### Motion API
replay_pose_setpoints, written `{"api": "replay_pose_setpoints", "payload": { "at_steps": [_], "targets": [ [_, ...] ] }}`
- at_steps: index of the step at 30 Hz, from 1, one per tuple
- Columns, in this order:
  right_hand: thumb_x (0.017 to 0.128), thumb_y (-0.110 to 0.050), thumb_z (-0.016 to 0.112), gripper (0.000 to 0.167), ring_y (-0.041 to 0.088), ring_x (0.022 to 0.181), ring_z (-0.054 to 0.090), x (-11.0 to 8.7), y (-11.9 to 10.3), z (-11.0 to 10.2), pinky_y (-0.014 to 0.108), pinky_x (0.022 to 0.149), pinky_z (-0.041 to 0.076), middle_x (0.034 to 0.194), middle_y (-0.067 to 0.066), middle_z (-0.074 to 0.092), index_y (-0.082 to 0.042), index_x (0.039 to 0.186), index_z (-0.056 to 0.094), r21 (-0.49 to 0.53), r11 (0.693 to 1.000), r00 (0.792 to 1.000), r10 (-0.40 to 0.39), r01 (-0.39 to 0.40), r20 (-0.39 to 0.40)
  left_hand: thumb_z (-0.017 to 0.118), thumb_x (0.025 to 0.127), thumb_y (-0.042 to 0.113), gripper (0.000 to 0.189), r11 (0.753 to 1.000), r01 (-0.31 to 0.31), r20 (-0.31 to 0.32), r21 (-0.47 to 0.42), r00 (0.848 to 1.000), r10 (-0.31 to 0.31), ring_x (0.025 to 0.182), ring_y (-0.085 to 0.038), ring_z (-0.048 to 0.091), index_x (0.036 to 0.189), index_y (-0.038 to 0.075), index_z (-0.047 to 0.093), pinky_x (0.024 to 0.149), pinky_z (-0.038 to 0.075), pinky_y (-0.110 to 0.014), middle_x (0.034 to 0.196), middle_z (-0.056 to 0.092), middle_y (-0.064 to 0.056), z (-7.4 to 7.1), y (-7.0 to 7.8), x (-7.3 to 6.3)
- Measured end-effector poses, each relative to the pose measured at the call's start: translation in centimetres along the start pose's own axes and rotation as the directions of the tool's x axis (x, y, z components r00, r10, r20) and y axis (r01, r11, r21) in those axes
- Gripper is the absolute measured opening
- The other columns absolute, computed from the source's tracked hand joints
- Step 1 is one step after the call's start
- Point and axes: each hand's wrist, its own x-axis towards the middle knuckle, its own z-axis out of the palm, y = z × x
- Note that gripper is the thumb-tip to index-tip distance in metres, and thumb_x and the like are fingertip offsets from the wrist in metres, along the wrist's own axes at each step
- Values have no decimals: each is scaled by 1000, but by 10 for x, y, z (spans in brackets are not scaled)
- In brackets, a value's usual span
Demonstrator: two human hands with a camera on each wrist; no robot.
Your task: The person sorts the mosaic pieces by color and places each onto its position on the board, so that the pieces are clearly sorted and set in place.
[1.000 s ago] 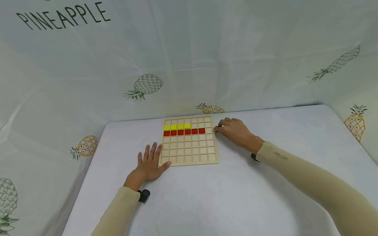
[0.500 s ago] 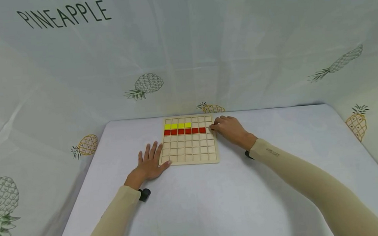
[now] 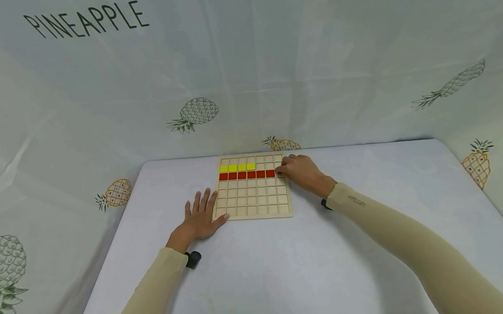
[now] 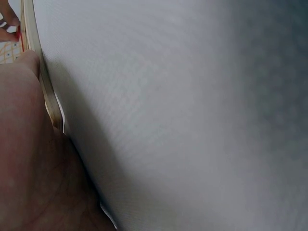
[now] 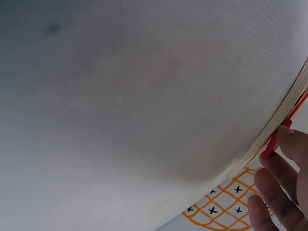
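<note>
A pale wooden grid board (image 3: 251, 197) lies at the far side of the white table. One of its rows bears several yellow tiles (image 3: 237, 168), and the row below it several red tiles (image 3: 246, 175). At the right end of the red row, my right hand (image 3: 303, 172) pinches a red tile (image 5: 271, 147) between thumb and fingertips, close over the board; in the head view the fingers hide this tile. My left hand (image 3: 198, 221) lies flat with spread fingers at the board's lower left corner, thumb along its near edge. The left wrist view shows the thumb (image 4: 30, 61) at the board's edge.
The white table (image 3: 262, 276) extends toward me and to both sides of the board. Behind it hangs a pale cloth (image 3: 342, 69) printed with pineapples. Dark wrist cameras sit at both cuffs.
My right hand has moved left from beside the board to the right end of the red row, carrying the red tile. The left hand has stayed in place.
</note>
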Motion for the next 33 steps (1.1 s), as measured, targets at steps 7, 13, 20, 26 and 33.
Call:
{"api": "replay_pose_setpoints", "payload": {
  "at_steps": [7, 13, 20, 26, 33],
  "targets": [
    [98, -12, 77, 22, 26, 101, 73, 2, -1, -1, 40, 85, 62, 109, 7, 77, -16, 120, 82, 43, 999, 1000, 10, -11, 18, 45, 109, 56, 90, 1000, 3, 3, 17, 1000, -3, 161, -46, -13, 170, 6, 2, 124, -8, -70, 177, -10, -21, 3, -2, 2],
    [98, -18, 77, 22, 25, 102, 73, 3, -1, 0, 41, 86, 61, 109, 6, 77, -16, 119, 82, 88, 996, 999, 23, -25, 31, 47, 107, 57, 92, 1000, -7, -29, -11, 1000, 7, 161, -47, -11, 170, 6, 5, 124, -8, -71, 177, -7, -21, 7, -5, 4],
    [96, -19, 79, 22, 26, 103, 73, 3, 0, -1, 41, 87, 61, 111, 5, 79, -15, 117, 83, 116, 993, 999, 20, -24, 41, 47, 108, 57, 91, 1000, -1, -15, 1, 1000, 1, 161, -46, -12, 170, 5, 5, 124, -8, -70, 177, -7, -21, 3, -2, 1],
    [98, -18, 76, 25, 27, 107, 73, 1, -2, -3, 41, 90, 61, 116, 6, 79, -10, 121, 81, 114, 993, 998, 25, -33, 66, 47, 109, 55, 89, 1000, -7, -8, -10, 1000, 7, 161, -47, -12, 170, 4, 5, 124, -8, -70, 176, -7, -22, 1, 0, -1],
    [100, -13, 74, 29, 28, 112, 72, -3, -4, -3, 41, 92, 61, 128, 7, 76, -9, 128, 78, 53, 998, 995, 16, -21, 95, 46, 108, 57, 92, 1000, -10, -20, 3, 1000, 10, 161, -45, -14, 170, 6, 1, 124, -8, -70, 177, -11, -20, 9, -9, 6]
  ]
}}
